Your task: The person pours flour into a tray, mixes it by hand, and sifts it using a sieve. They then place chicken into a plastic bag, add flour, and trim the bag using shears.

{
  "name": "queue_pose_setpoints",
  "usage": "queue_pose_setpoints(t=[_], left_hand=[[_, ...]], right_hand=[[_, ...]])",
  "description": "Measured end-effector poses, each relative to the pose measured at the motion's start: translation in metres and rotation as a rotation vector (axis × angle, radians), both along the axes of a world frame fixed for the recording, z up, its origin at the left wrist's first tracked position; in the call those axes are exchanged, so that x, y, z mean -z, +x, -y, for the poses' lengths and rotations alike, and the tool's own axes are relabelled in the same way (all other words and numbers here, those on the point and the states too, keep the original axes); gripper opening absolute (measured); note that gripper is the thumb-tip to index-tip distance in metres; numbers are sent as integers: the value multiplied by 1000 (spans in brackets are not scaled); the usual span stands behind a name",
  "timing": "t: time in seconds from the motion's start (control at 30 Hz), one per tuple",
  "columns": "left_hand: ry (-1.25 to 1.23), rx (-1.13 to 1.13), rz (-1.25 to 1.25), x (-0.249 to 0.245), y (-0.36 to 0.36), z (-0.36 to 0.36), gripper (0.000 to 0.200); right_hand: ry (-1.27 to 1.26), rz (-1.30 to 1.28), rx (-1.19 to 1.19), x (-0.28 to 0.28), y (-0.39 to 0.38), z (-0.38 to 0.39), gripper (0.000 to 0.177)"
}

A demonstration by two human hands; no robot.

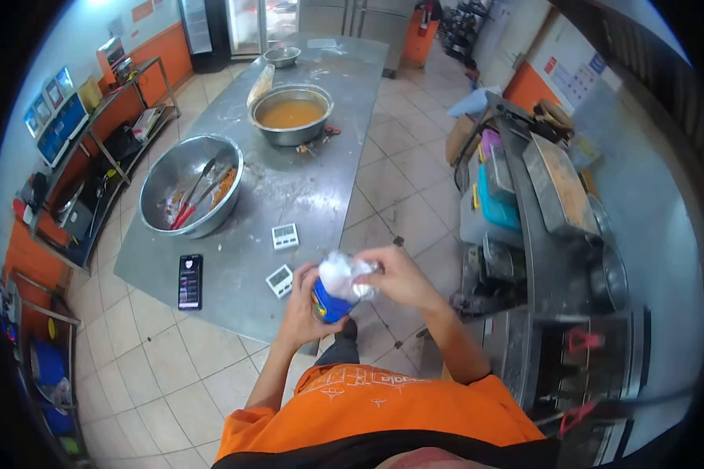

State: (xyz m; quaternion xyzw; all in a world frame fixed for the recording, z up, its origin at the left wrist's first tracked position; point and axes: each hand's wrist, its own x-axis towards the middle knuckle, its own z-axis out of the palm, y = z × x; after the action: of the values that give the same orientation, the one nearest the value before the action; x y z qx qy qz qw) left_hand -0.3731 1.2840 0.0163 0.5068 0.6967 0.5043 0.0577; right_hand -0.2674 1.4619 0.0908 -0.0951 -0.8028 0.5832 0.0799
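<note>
My left hand (296, 313) is wrapped round a small blue container (334, 307) with a yellow patch, held just off the table's near right corner. A clear, crinkled plastic bag (336, 272) with something whitish in it sticks out of the container's top. On the bag's right side, my right hand (397, 275) pinches the plastic between closed fingers. Close by my left hand lies a white digital timer (280, 281), with a second white timer (285, 236) just beyond it. A black phone (190, 282) with its screen lit lies farther left.
On the steel table (246, 313) stand a large metal bowl (153, 178) holding red-handled tongs (183, 214), a basin of orange-brown liquid (291, 114) and a smaller bowl (281, 56). A loaded steel shelf (551, 273) stands right; another rack (94, 129) lines the left wall.
</note>
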Motion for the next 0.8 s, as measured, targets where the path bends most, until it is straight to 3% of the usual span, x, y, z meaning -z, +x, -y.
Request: queue_pose_setpoints(t=[0.07,0.13,0.2,0.27,0.33,0.4,0.43,0.47,0.53,0.57,0.6,0.67,0.8], left_hand=[[-27,-39,95,-4,-25,-38,94],[-28,-59,74,-18,-49,-75,97],[-96,-52,115,-23,-68,-109,99],[-162,-47,156,-24,-84,-137,102],[-223,-73,137,-20,-98,-164,103],[-196,-141,201,-22,-110,-190,103],[-213,-143,164,-23,-115,-201,101],[-227,-145,124,-26,-118,-212,99],[-225,-215,132,-25,-124,-236,97],[-276,-287,126,-23,-127,-245,98],[-333,-354,121,-20,-130,-252,98],[-372,-443,174,-10,-146,-258,99],[-542,-698,76,11,-178,-265,106]], right_hand=[[-94,1,85,0,-28,-42,26],[-325,-186,279,4,-55,-83,23],[-352,-230,247,-1,-79,-117,23],[-444,-361,364,-4,-103,-149,23],[-517,-328,314,-5,-125,-193,32],[-807,-239,196,-5,-148,-229,43],[-630,-181,78,6,-159,-245,59],[-640,-162,46,17,-172,-258,59],[-160,-398,-77,37,-205,-281,66],[-331,-376,-53,42,-218,-292,66],[-344,-371,-80,52,-231,-308,66],[-686,-186,64,73,-258,-337,58],[-912,-114,21,81,-295,-364,54]])
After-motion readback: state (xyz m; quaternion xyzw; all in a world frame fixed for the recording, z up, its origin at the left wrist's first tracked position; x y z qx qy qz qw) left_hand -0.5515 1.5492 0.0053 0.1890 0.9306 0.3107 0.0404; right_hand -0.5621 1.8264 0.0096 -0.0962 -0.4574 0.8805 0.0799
